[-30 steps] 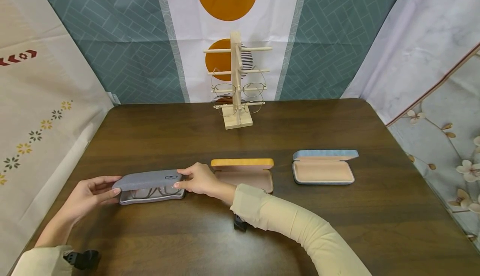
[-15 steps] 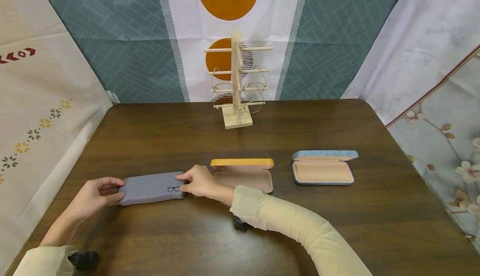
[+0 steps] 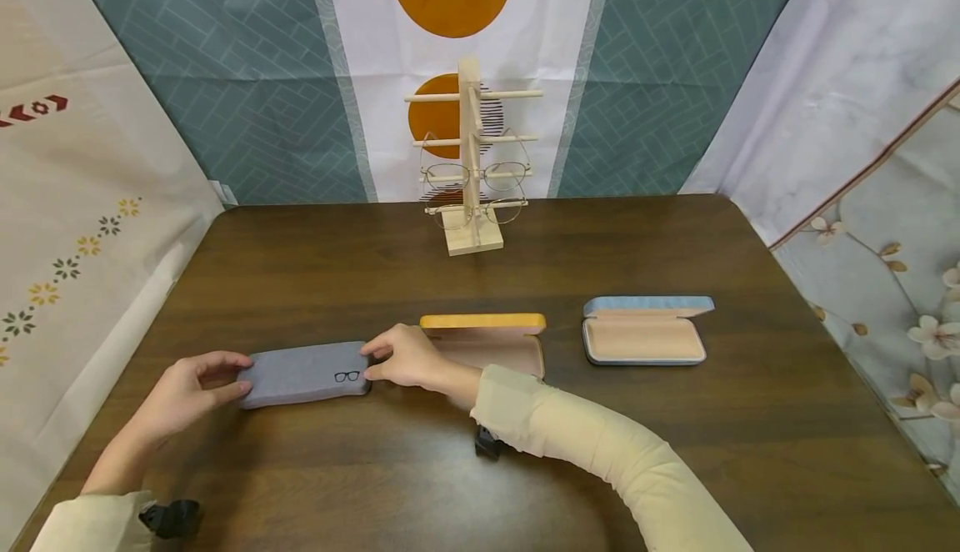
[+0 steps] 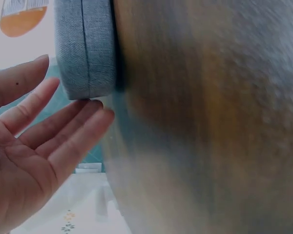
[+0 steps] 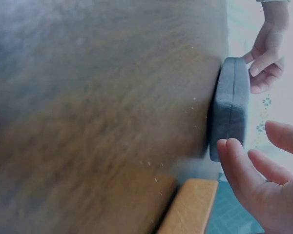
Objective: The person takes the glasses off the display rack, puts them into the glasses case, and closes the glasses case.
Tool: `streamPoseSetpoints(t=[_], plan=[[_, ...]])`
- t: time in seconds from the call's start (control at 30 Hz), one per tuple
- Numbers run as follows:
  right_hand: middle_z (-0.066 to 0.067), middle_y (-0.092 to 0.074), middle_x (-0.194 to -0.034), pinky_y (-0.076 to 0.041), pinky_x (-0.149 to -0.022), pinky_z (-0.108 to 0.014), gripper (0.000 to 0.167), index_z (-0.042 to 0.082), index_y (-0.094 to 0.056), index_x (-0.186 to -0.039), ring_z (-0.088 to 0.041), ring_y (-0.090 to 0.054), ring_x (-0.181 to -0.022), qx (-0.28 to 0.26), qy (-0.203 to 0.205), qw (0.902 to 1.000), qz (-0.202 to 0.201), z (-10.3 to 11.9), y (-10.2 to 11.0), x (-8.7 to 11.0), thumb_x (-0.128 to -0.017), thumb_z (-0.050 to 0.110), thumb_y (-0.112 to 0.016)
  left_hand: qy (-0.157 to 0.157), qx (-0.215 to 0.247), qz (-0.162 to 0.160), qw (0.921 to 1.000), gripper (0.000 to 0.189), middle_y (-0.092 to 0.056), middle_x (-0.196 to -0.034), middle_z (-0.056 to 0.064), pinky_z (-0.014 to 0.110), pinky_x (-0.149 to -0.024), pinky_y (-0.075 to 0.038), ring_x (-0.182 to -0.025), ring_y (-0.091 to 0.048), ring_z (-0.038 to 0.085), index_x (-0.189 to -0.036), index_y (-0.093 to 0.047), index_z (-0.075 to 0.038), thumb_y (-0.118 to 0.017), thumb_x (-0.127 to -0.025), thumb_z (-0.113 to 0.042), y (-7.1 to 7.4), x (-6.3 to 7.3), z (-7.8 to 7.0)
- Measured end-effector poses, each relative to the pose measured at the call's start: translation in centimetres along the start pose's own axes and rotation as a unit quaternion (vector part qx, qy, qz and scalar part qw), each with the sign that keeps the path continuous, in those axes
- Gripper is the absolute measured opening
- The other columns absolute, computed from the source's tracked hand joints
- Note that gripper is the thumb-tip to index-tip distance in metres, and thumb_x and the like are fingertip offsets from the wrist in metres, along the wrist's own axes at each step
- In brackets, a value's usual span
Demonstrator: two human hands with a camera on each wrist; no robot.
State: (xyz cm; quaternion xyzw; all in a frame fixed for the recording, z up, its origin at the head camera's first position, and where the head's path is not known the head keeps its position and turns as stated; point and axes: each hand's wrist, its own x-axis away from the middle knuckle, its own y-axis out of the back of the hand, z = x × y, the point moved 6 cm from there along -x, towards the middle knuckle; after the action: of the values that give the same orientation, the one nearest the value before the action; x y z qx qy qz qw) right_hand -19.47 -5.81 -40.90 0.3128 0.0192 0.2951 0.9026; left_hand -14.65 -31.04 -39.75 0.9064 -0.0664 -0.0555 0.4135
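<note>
A grey-blue glasses case (image 3: pixel 306 375) lies closed on the left of the table, a small black glasses drawing on its lid. At its left end is my left hand (image 3: pixel 197 389). The left wrist view shows that hand's fingers (image 4: pixel 80 142) loosely extended to the end of the case (image 4: pixel 85 48), the thumb off it. My right hand (image 3: pixel 408 358) is at the opposite end. Seen from the right wrist, its fingertips (image 5: pixel 232 148) meet the end of the case (image 5: pixel 229 114), while the thumb stands apart. The glasses inside are hidden by the lid.
Beside my right hand, a yellow glasses case (image 3: pixel 483 321) stands open, partly hidden by my forearm. Farther right is an open blue glasses case (image 3: pixel 643 339). A wooden glasses rack (image 3: pixel 471 160) with two pairs of glasses stands at the back of the brown table (image 3: pixel 337 469).
The lid of the grey-blue case came down over the glasses and is now closed. Both hands remain at its ends, their fingers now looser.
</note>
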Motion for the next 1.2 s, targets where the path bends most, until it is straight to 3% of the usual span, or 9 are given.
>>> streamPoseSetpoints(t=[0.23, 0.4, 0.47, 0.6, 0.7, 0.77, 1.0, 1.2], plan=[[-0.001, -0.068, -0.097, -0.047, -0.074, -0.018, 0.028, 0.009, -0.068, -0.106, -0.008, -0.063, -0.086, -0.004, 0.013, 0.9999, 0.008, 0.4, 0.9, 0.9, -0.080, 0.018, -0.070, -0.015, -0.028, -0.007, 0.9995, 0.032, -0.062, -0.105, 0.020, 0.017, -0.060, -0.048, -0.089, -0.049, -0.013, -0.107, -0.062, 0.000, -0.071, -0.079, -0.013, 0.4, 0.1, -1.2], [0.000, -0.069, -0.092, -0.046, -0.076, -0.019, 0.026, 0.008, -0.069, -0.105, -0.009, -0.062, -0.086, 0.000, 0.025, 0.9996, 0.009, 0.7, 1.6, 1.6, -0.081, 0.019, -0.070, -0.038, -0.028, -0.019, 0.9987, 0.031, -0.063, -0.104, 0.019, 0.023, -0.061, -0.052, -0.091, -0.063, 0.018, -0.106, -0.062, -0.001, -0.071, -0.079, -0.012, 0.5, 0.0, -2.7], [0.000, -0.069, -0.090, -0.046, -0.075, -0.019, 0.025, 0.007, -0.069, -0.104, -0.010, -0.062, -0.085, 0.001, 0.035, 0.9994, 0.009, 0.9, 1.9, 1.9, -0.082, 0.018, -0.069, -0.047, -0.026, -0.024, 0.9983, 0.030, -0.063, -0.103, 0.018, 0.024, -0.063, -0.052, -0.089, -0.063, 0.024, -0.106, -0.063, -0.001, -0.071, -0.079, -0.011, 0.4, 0.0, -3.4], [-0.001, -0.069, -0.087, -0.046, -0.070, -0.015, 0.021, 0.005, -0.069, -0.100, -0.008, -0.063, -0.080, 0.009, 0.069, 0.9976, 0.004, 1.3, 2.5, 2.5, -0.082, 0.016, -0.067, -0.062, -0.016, -0.041, 0.9971, 0.028, -0.064, -0.101, 0.016, 0.016, -0.069, -0.049, -0.088, -0.061, 0.005, -0.105, -0.064, -0.003, -0.071, -0.079, -0.009, 0.1, -0.1, -4.5], [-0.001, -0.069, -0.086, -0.045, -0.068, -0.014, 0.021, 0.003, -0.069, -0.099, -0.007, -0.062, -0.078, 0.005, 0.086, 0.9963, 0.001, 1.5, 3.0, 3.0, -0.083, 0.015, -0.067, -0.084, 0.001, -0.053, 0.9951, 0.026, -0.065, -0.098, 0.015, 0.012, -0.070, -0.047, -0.086, -0.059, -0.003, -0.103, -0.064, -0.003, -0.071, -0.078, -0.005, -0.1, -0.3, -5.2], [-0.001, -0.068, -0.086, -0.045, -0.069, -0.014, 0.021, 0.002, -0.069, -0.100, -0.007, -0.061, -0.078, -0.004, 0.088, 0.9961, 0.000, 1.5, 3.4, 3.3, -0.083, 0.015, -0.067, -0.097, 0.013, -0.061, 0.9933, 0.026, -0.065, -0.096, 0.014, 0.012, -0.070, -0.047, -0.083, -0.060, -0.003, -0.102, -0.063, -0.004, -0.071, -0.077, -0.002, -0.3, -0.5, -5.6], [-0.003, -0.067, -0.083, -0.046, -0.066, -0.016, 0.019, 0.003, -0.069, -0.098, -0.006, -0.060, -0.071, -0.024, 0.103, 0.9943, -0.017, 1.5, 4.8, 4.2, -0.082, 0.013, -0.067, -0.134, 0.055, -0.086, 0.9857, 0.033, -0.063, -0.095, -0.013, 0.012, -0.069, -0.047, -0.082, -0.062, 0.003, -0.103, -0.063, -0.004, -0.071, -0.073, 0.006, -0.8, -1.0, -7.5], [-0.004, -0.068, -0.082, -0.047, -0.064, -0.017, 0.019, 0.003, -0.069, -0.098, -0.005, -0.059, -0.069, -0.027, 0.128, 0.9903, -0.047, 1.3, 6.0, 5.2, -0.082, 0.012, -0.067, -0.158, 0.085, -0.106, 0.9782, 0.038, -0.063, -0.094, -0.013, 0.011, -0.070, -0.046, -0.085, -0.060, 0.002, -0.105, -0.062, -0.001, -0.069, -0.071, 0.013, -1.1, -1.4, -8.7]])
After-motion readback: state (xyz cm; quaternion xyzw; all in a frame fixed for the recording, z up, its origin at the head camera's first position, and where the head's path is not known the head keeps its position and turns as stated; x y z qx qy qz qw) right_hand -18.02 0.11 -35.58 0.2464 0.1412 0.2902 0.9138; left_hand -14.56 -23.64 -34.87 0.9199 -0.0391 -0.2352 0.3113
